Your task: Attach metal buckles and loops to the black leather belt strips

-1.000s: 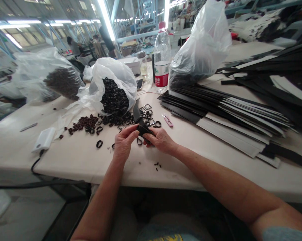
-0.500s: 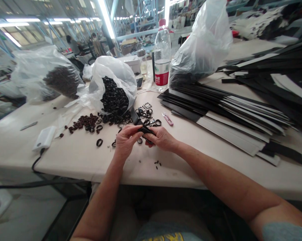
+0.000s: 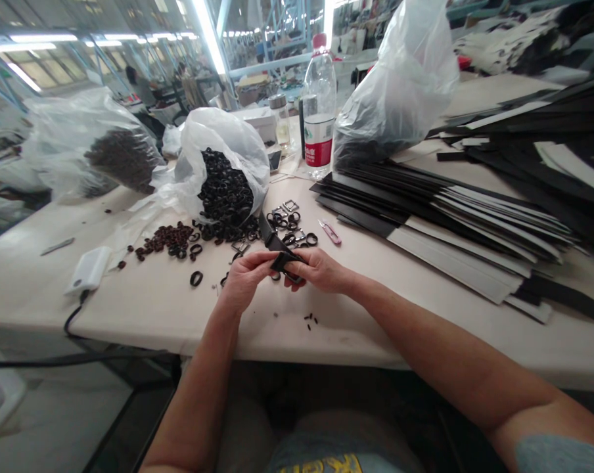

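My left hand and my right hand meet over the table, both pinched on the near end of a black strap. The strap runs away from me toward an open white bag of black rings. Loose black rings and small metal buckles lie scattered just beyond my fingers. A pile of dark brown rings sits to the left of them.
A stack of long black and white strips fills the right side. A pink cutter, a water bottle, two more plastic bags, a white adapter with a cable and a small blade also lie here.
The strap has tilted down from upright and lies lower toward the bag. Both hands have shifted slightly away from me while keeping their grip.
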### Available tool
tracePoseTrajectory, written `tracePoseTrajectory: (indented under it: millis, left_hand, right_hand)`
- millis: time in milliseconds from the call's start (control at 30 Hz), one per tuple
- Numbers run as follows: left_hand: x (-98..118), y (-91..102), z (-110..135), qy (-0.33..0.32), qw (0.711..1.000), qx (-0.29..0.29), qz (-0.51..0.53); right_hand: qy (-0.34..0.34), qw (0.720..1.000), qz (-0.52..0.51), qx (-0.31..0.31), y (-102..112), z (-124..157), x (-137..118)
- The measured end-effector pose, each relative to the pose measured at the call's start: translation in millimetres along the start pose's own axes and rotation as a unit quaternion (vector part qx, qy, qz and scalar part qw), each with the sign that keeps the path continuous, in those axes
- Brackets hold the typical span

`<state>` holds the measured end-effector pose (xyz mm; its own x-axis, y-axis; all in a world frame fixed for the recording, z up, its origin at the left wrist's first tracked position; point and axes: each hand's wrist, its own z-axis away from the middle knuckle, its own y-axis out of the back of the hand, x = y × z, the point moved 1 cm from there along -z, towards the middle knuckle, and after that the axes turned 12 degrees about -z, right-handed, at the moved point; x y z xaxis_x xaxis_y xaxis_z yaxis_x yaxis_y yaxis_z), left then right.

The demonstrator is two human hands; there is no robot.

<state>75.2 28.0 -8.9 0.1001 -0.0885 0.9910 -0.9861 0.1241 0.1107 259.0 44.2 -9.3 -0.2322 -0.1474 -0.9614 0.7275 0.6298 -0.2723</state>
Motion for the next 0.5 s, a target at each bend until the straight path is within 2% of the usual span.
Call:
tracePoseTrajectory:
  millis: [167,267,400,500]
  left_hand:
    - [8.0,-5.4,0.3,-0.101,0.984,0.079,-0.122]
    - [12.2,-7.8,2.6,-0.151,0.968,0.075,-0.183]
    - [11.7,-13.5,5.9,-0.122,0.986,0.039,-0.108]
    - [9.9,-18.5,6.9,-0.106,0.985,0.078,-0.111]
  right_hand:
    - [-0.001,1.0,-0.029,0.005,1.0,-0.1,0.0]
    - [-0.009,0.998,-0.036,0.042,3.3,-1.3,-0.4]
    - [-0.004,0.994,-0.051,0.094,4.5,-3.4,-0.5]
    - [-0.003,0.994,-0.052,0.098,1.7,-3.6,0.0]
